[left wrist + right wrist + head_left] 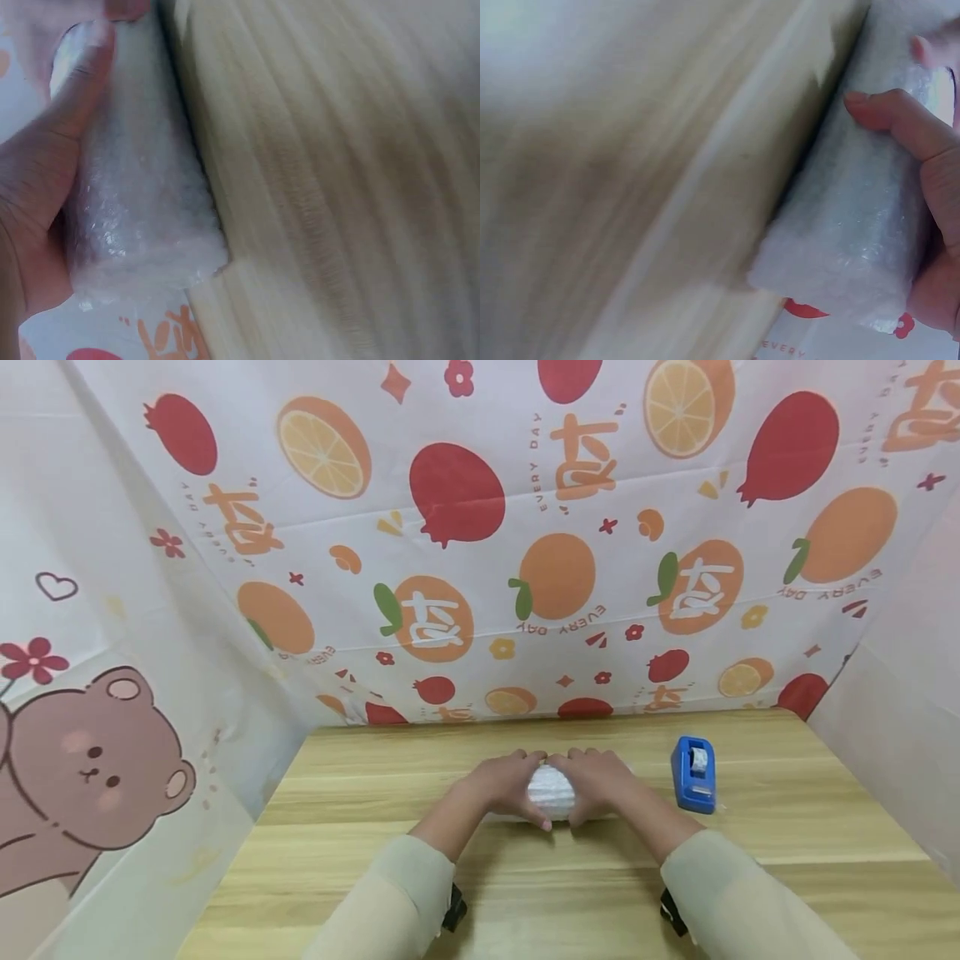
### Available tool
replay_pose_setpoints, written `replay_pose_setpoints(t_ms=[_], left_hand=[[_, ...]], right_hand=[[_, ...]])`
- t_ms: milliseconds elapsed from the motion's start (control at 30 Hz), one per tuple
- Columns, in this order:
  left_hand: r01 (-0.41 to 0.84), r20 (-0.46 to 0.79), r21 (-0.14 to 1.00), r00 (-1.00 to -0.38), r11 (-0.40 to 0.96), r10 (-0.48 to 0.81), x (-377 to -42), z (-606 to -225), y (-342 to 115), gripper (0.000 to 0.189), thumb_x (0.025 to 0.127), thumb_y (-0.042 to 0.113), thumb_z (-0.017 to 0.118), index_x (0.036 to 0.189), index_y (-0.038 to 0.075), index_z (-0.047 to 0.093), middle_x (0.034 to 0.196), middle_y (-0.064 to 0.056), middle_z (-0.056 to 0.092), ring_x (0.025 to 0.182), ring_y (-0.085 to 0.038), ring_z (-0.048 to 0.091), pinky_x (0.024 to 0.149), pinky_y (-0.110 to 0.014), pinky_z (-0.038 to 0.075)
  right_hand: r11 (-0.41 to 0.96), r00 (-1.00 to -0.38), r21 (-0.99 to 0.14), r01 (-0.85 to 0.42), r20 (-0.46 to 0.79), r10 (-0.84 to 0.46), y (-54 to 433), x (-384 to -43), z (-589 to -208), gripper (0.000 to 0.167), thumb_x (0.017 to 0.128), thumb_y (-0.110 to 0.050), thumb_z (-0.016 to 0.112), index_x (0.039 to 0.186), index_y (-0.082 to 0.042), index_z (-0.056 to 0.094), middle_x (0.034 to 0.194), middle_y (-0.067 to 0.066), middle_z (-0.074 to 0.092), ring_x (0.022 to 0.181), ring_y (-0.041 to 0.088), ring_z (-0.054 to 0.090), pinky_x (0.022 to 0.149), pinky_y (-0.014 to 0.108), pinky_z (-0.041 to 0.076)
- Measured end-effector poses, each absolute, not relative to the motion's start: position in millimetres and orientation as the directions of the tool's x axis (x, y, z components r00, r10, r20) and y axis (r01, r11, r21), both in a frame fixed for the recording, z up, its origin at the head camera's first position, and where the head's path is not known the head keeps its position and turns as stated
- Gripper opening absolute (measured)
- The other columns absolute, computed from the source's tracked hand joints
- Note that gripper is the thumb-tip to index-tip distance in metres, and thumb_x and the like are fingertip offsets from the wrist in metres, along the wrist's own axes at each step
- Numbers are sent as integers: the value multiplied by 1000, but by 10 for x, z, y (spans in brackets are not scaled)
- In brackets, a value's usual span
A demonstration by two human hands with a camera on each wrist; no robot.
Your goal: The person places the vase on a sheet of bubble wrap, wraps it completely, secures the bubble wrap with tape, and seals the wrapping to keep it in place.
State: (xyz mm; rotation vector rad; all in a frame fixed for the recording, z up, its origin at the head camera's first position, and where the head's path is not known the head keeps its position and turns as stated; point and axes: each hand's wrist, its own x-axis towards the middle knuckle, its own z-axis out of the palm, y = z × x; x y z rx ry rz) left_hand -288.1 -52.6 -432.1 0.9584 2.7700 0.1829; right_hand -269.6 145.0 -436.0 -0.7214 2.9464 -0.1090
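Observation:
A roll of bubble wrap (551,795) lies across the wooden table, and both hands hold it. From the left, my left hand (512,781) grips it with the thumb along the near side and fingers over the top. My right hand (594,783) grips the right part the same way, thumbs close together in the middle. In the left wrist view the clear, bubbly layers of the roll (142,172) reach past the palm to a flattened end. The right wrist view shows the roll's other end (825,274) beyond the right hand (922,142). What the wrap contains is hidden.
A blue tape dispenser (693,777) with a roll of tape stands to the right of the hands on the wooden table (360,827). Behind the table hangs a fruit-printed cloth (555,652). A bear-printed sheet (97,760) covers the left side.

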Motion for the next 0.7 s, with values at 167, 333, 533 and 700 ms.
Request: replay_pose_setpoints(t_ms=[167, 333, 533, 700], left_hand=[[635, -54, -53, -772, 770, 633, -2787, -4379, -435, 114, 54, 72, 83, 143, 14, 40, 122, -6, 59, 104, -24, 61, 79, -42, 55], [597, -21, -168, -798, 785, 602, -2738, -4436, -376, 106, 57, 68, 84, 139, 15, 41, 117, -6, 58, 101, -25, 59, 77, -41, 54], [596, 45, -148, -794, 790, 607, -2759, -4486, -380, 92, 60, 56, 88, 131, 16, 46, 107, -6, 60, 93, -25, 60, 81, -41, 53], [611, 49, -119, -784, 783, 619, -2836, -4460, -401, 87, 56, 53, 90, 125, 17, 50, 101, -4, 62, 85, -22, 60, 74, -37, 53]], right_hand=[[884, -869, -227, -410, -199, -454, 1475, -2811, -4305, 95, 53, -37, 95, 135, -25, 50, 108, -2, 61, 93, 19, 56, 83, 45, 50], [868, -831, -324, -376, -296, -471, 1492, -2896, -4251, 87, 54, -32, 94, 129, -22, 52, 102, -4, 61, 90, 16, 57, 83, 40, 49], [829, -758, -452, -330, -397, -518, 1502, -2996, -4177, 79, 57, -25, 93, 124, -18, 51, 106, -2, 59, 96, 18, 56, 86, 40, 48], [806, -740, -487, -335, -394, -546, 1498, -3046, -4176, 78, 59, -24, 92, 125, -16, 51, 109, -1, 59, 99, 19, 55, 89, 40, 47]])
